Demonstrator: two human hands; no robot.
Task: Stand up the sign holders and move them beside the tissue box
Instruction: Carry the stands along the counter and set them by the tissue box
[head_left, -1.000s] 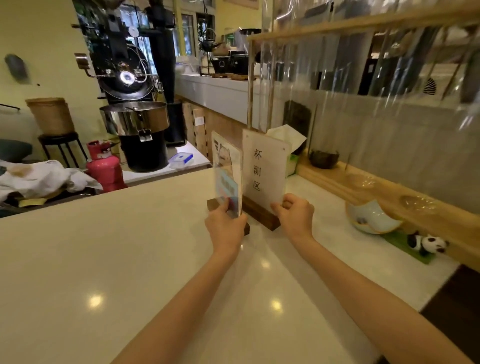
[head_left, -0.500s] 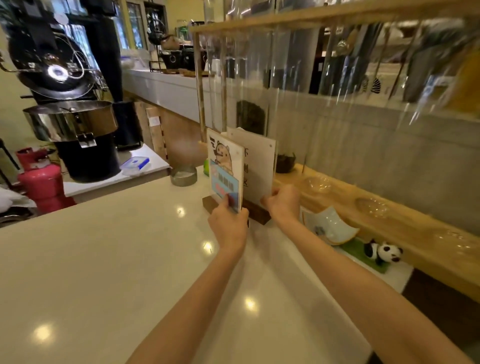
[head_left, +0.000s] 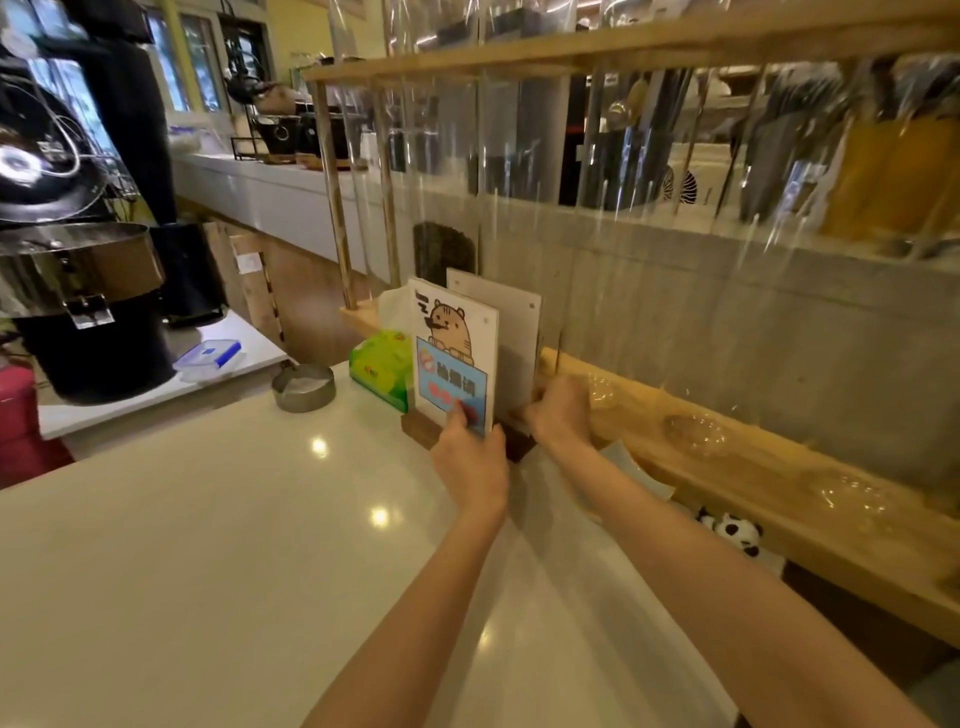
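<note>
Two sign holders stand upright on wooden bases at the far side of the white counter (head_left: 208, 545). The front sign holder (head_left: 454, 338) shows a cartoon tiger over a blue panel; my left hand (head_left: 470, 462) grips its lower edge. Just behind it stands the rear sign holder (head_left: 519, 332), a plain pale panel, with my right hand (head_left: 558, 415) closed on its lower right edge. A green tissue box (head_left: 382, 366) with a white tissue sticking up sits directly left of the front sign, very close to it.
A round metal dish (head_left: 304, 387) rests on the counter left of the tissue box. A wooden ledge (head_left: 727, 478) with a clear screen runs along the right. A panda figure (head_left: 735, 530) and a pale bowl lie below it. A coffee roaster (head_left: 78, 270) stands at far left.
Both hands have carried the upright sign holders away from me along the counter, up to the green tissue box. The view has swung left, bringing the tissue box and metal dish into sight.
</note>
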